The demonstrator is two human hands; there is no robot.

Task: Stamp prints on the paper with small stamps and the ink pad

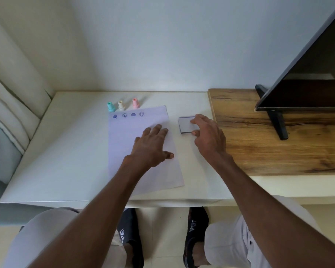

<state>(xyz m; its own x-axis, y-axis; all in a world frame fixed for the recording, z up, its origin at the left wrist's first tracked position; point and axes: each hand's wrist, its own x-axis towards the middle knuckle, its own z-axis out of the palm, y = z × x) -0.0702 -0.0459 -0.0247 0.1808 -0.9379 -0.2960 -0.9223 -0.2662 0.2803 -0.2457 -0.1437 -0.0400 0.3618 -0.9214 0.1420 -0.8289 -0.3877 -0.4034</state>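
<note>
The paper (143,147) lies mid-desk (66,151), its far edge near the desk's back edge w/ four blue prints (128,115) in a row along it; three small stamps stand upright just behind that edge: teal stamp (110,106), cream stamp (121,105), pink stamp (136,103). Left hand (152,146) rests flat on the paper, fingers straight & spread, gripping nothing. Right hand (207,134) reaches over the ink pad (187,124), which sits just right of the paper toward the desk's right edge, fingertips & thumb at its right side, prob. touching it, though whether it grips the pad can't be told.
</note>
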